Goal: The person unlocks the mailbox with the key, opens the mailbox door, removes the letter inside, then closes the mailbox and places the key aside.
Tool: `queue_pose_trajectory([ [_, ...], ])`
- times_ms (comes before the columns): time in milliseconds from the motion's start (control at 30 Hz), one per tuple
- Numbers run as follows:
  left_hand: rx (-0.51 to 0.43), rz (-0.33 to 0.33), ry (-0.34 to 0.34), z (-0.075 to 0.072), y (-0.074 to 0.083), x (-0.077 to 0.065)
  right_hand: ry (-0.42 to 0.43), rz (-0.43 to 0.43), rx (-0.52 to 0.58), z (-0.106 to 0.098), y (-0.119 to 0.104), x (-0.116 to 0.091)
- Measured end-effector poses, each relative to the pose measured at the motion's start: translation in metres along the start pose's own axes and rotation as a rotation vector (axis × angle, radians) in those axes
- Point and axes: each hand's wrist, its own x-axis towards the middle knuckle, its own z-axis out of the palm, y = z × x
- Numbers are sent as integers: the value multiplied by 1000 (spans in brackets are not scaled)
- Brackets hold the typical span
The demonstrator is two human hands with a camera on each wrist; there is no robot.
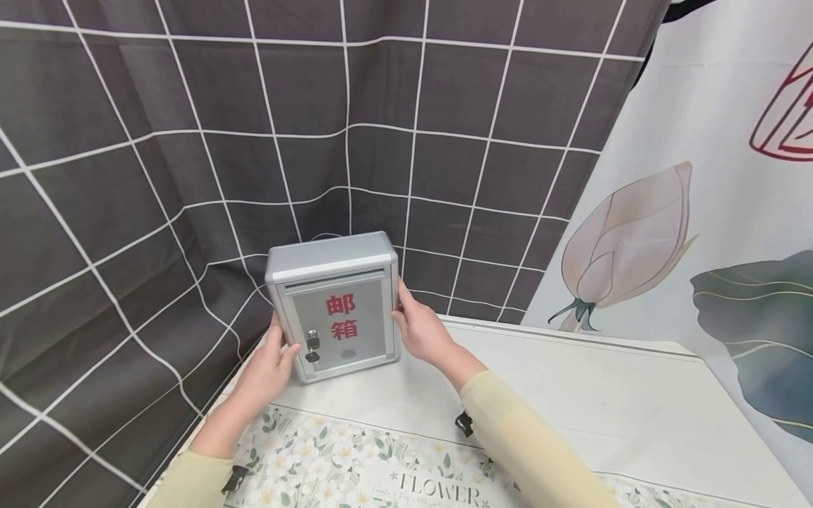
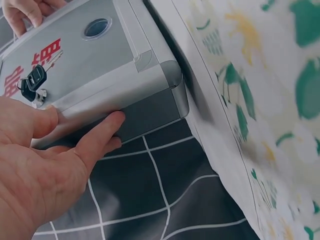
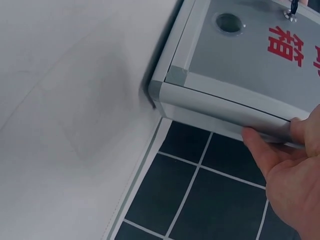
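A silver metal mailbox (image 1: 370, 340) with red characters and a slot along its upper front stands at the back of the table, shown in all three views. My left hand (image 1: 263, 374) holds its left side, the thumb at the front edge and the fingers along the side wall. Against the opposite side, my right hand (image 1: 424, 328) grips in much the same way, its thumb on the front frame. Keys (image 2: 35, 81) hang from the lock beside the left thumb. A small round window (image 3: 229, 23) sits low on the door. The mailbox's back is hidden.
The white table top (image 1: 540, 381) extends to the right. A floral mat (image 1: 305, 451) lettered FLOWER covers its front. A dark curtain with a white grid (image 1: 381, 85) hangs close behind and to the left; a white flower-print curtain (image 1: 610, 247) hangs at the right.
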Motion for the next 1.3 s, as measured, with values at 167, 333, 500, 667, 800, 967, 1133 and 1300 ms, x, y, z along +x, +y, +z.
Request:
queue_pose_trajectory([
  [167, -21, 14, -23, 6, 9, 1, 32, -4, -9, -7, 6, -11],
  [333, -46, 36, -42, 14, 16, 5, 66, 1, -29, -15, 11, -24],
  [500, -63, 78, -48, 22, 23, 10, 79, 21, -46, -25, 15, -36],
  [667, -68, 121, -49, 31, 28, 16, 106, 37, -62, -34, 18, -47],
  [800, -71, 146, -52, 38, 33, 21, 131, 50, -72, -41, 21, -57],
  [967, -92, 161, -80, 47, 43, 26, 156, 78, -88, -50, 25, -69],
  [1133, -106, 147, -104, 54, 54, 30, 185, 78, -95, -59, 29, -82],
  [1300, -110, 141, -135, 62, 64, 34, 217, 81, -112, -67, 34, -95],
])
